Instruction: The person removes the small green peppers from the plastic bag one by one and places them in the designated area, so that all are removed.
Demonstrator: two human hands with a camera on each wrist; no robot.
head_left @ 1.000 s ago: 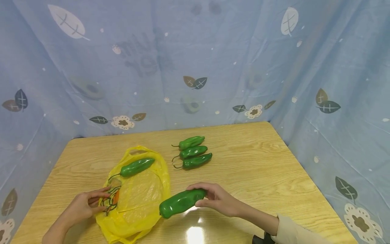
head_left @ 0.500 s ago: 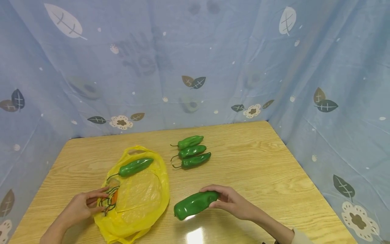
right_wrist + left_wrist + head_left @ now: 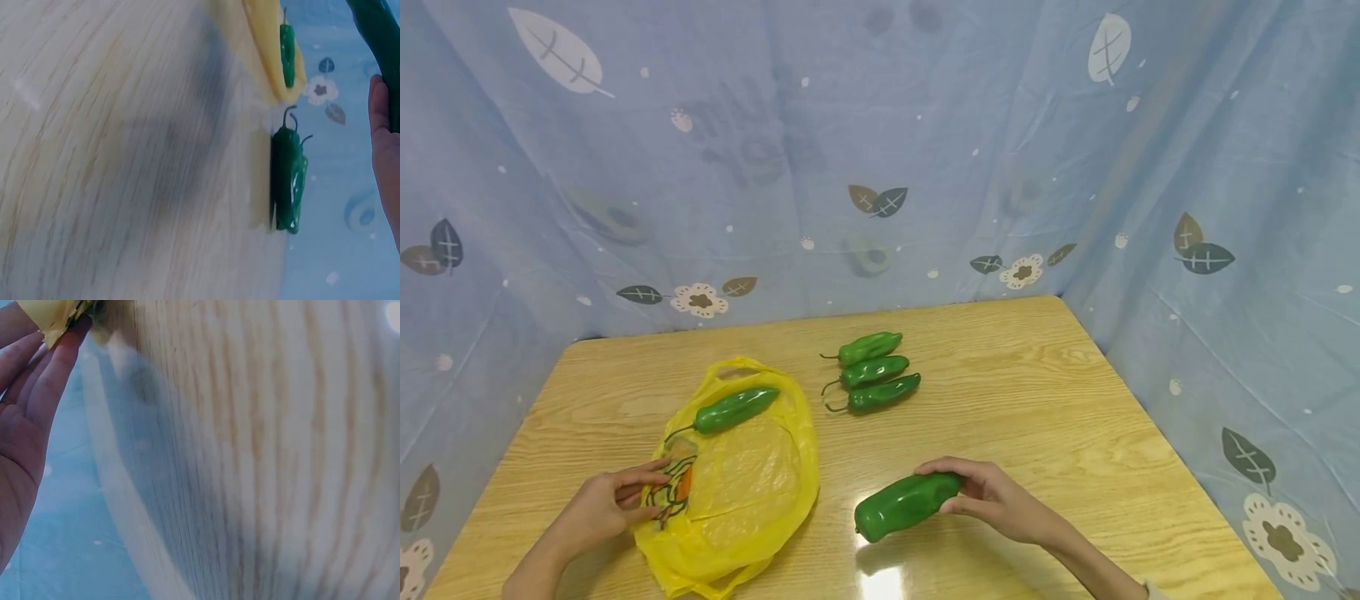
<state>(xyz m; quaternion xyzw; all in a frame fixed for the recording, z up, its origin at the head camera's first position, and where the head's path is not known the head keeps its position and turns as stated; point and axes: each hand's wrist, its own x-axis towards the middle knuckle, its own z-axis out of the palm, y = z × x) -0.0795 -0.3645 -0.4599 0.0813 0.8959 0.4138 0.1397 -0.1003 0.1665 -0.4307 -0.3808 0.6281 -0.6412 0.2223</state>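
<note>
My right hand (image 3: pixel 1003 500) grips one end of a large green pepper (image 3: pixel 898 508), its thumb and fingers around the narrower part. In the head view this pepper shows to the right of a yellow plastic bag (image 3: pixel 752 487), with the table under it. My left hand (image 3: pixel 597 510) pinches the bag's left edge, beside a dark-lined print; the left wrist view shows yellow film (image 3: pixel 53 315) between thumb and fingers. A slim green pepper (image 3: pixel 733 410) lies on the upper part of the bag, stem to the left.
Three green peppers lie close together behind: a top one (image 3: pixel 871 348), a middle one (image 3: pixel 876 372) and a front one (image 3: pixel 883 393). They rest on the wooden table (image 3: pixel 1037 400), which a blue patterned curtain (image 3: pixel 820 150) surrounds at the back and sides.
My right hand has moved to the right with the large pepper, from the bag's right edge to a spot apart from it. The left hand stays at the bag.
</note>
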